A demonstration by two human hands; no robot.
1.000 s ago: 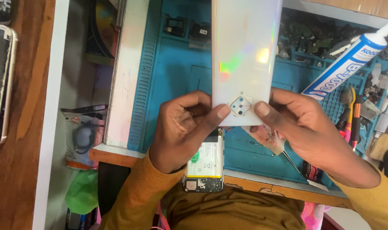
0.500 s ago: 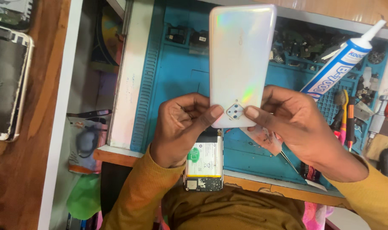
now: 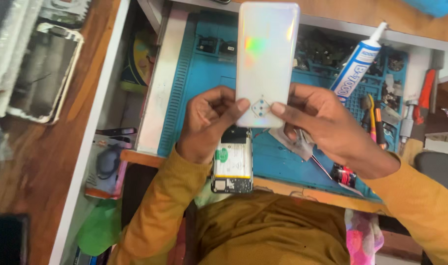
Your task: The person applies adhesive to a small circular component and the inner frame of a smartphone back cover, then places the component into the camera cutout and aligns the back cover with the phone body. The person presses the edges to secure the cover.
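Nearest to me, an opened phone (image 3: 232, 164) lies face down at the edge of the blue mat (image 3: 204, 98), battery exposed, partly under my left hand (image 3: 207, 122). Both my hands grip the white back cover (image 3: 266, 59) by its lower end, left thumb and right hand (image 3: 327, 125) fingers pinching either side of the camera cutout. The cover stands raised above the mat. Beyond it, to the right, a glue tube (image 3: 359, 64) lies tilted beside hand tools (image 3: 376, 118). Far left, a bare phone frame (image 3: 42, 73) rests on wood.

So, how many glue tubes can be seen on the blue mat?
1. The glue tube lies slanted at the blue mat's upper right, beside the white phone cover. Others may hide among the tools.
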